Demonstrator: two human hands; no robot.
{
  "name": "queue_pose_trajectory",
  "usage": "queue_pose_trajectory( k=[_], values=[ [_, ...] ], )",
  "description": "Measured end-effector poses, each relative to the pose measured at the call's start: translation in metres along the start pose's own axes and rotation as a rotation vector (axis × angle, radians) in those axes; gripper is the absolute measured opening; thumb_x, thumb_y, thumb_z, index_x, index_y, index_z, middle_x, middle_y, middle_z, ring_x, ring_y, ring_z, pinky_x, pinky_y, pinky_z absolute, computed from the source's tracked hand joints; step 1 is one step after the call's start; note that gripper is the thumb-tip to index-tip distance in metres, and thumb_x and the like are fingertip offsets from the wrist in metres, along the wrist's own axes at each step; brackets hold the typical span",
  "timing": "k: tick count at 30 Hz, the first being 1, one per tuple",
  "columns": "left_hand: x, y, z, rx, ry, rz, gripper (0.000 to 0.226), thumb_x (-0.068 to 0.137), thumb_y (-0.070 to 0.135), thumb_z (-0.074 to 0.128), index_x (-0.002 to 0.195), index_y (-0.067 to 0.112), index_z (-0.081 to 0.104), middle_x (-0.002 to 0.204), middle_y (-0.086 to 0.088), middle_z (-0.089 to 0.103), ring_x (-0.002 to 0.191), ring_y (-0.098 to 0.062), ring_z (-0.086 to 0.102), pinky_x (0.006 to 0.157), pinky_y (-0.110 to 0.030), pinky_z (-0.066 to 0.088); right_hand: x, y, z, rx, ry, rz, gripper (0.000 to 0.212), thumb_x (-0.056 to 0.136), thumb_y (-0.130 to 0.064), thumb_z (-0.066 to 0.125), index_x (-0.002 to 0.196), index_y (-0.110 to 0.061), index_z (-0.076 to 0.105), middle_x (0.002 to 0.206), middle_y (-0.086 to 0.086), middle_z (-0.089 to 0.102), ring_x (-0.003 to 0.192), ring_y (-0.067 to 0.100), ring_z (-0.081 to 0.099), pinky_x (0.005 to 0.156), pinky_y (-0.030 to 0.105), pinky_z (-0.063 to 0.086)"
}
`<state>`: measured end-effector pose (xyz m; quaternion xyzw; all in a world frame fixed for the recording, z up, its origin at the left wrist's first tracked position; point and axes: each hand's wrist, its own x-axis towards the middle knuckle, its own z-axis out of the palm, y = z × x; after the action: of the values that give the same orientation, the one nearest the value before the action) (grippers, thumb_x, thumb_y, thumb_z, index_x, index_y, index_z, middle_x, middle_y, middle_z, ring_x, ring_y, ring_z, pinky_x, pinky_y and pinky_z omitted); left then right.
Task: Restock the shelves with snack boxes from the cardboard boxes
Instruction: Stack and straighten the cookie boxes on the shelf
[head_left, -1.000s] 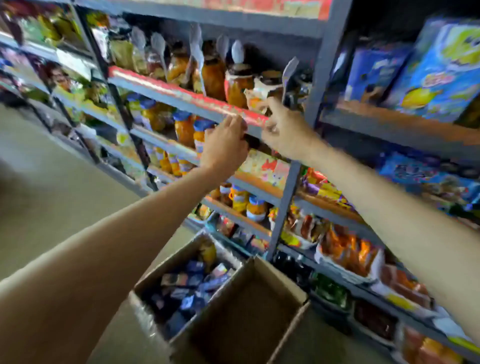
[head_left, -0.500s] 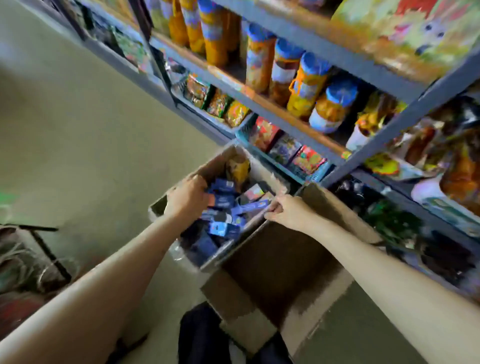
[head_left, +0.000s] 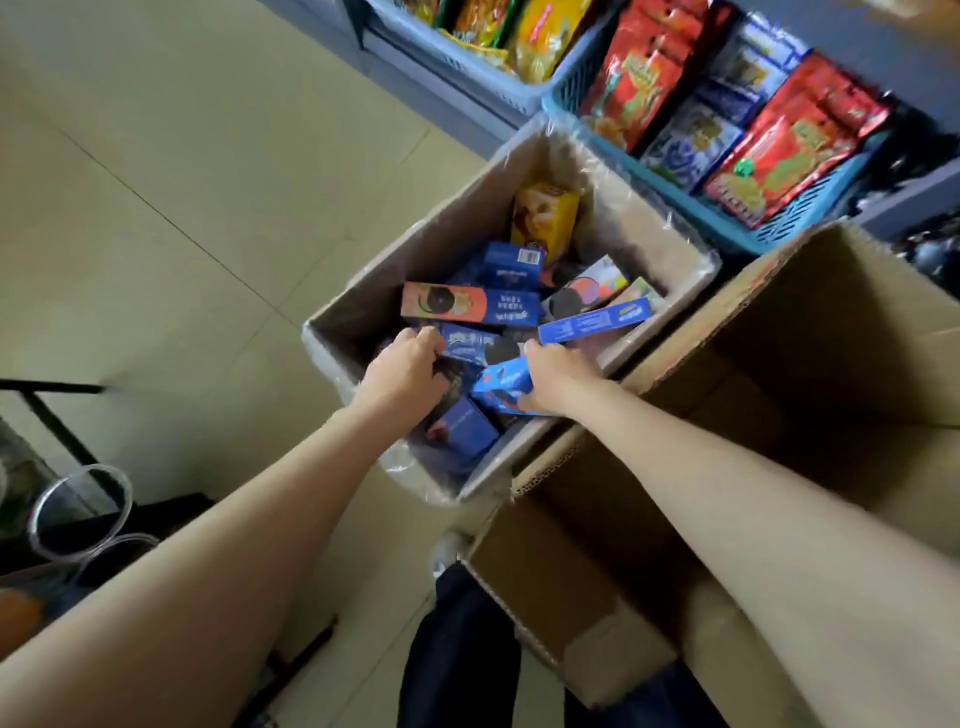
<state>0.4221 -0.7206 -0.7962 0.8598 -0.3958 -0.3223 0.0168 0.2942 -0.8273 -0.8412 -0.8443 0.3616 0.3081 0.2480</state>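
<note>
- Head view: both forearms reach from the lower frame into the open cardboard box (head_left: 670, 244) at centre.
- Left hand (head_left: 402, 371): fingers curled onto a blue snack box (head_left: 467, 343); grip cannot be confirmed.
- Right hand (head_left: 553, 379): grips another blue box (head_left: 501, 382), long axis running lower left to upper right.

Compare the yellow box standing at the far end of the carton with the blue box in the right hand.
The yellow box stands upright against the carton wall, untouched; the blue box lies tilted, gripped by the right hand. Yellow shows a brown picture; blue shows dark round cookies. Both sit inside the same carton.
</note>
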Motion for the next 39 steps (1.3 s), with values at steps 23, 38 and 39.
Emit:
queue_pose_trajectory(
  k=[23,38,39],
  values=[
    [-0.362,0.476,-0.399,-0.795,-0.215,0.802,0.008,0.080,0.022,0.068,0.086,0.016,0.069,0.085,-0.003,0.070,0.066,-0.008,0.066,0.067,-0.020,0.052,-0.659,0.199,-0.522,0.968,0.553,-0.231,0.037,0.086,-0.050,0.055,0.104,-0.018,0.058,0.100,0.012,0.062,0.062,0.020,0.060,0.061,0.030,0.053],
    [-0.547,0.718,-0.482,-0.649,-0.285,1.248,0.012,0.090,0.011,0.050,0.091,0.008,0.062,0.064,0.005,0.069,0.054,-0.002,0.063,0.049,-0.012,0.047,-0.955,0.322,-0.585,0.979,1.382,-0.142,0.031,0.088,-0.045,0.058,0.080,-0.016,0.055,0.046,-0.002,0.058,0.030,0.007,0.050,0.032,0.012,0.034],
    [-0.545,0.722,-0.486,-0.644,-0.279,1.266,0.012,0.088,0.012,0.052,0.092,0.007,0.062,0.067,0.004,0.070,0.056,-0.002,0.064,0.050,-0.012,0.047,-0.959,0.323,-0.588,1.011,1.357,-0.190,0.030,0.089,-0.044,0.057,0.082,-0.015,0.053,0.055,0.002,0.061,0.031,0.008,0.052,0.033,0.013,0.036]
  ],
)
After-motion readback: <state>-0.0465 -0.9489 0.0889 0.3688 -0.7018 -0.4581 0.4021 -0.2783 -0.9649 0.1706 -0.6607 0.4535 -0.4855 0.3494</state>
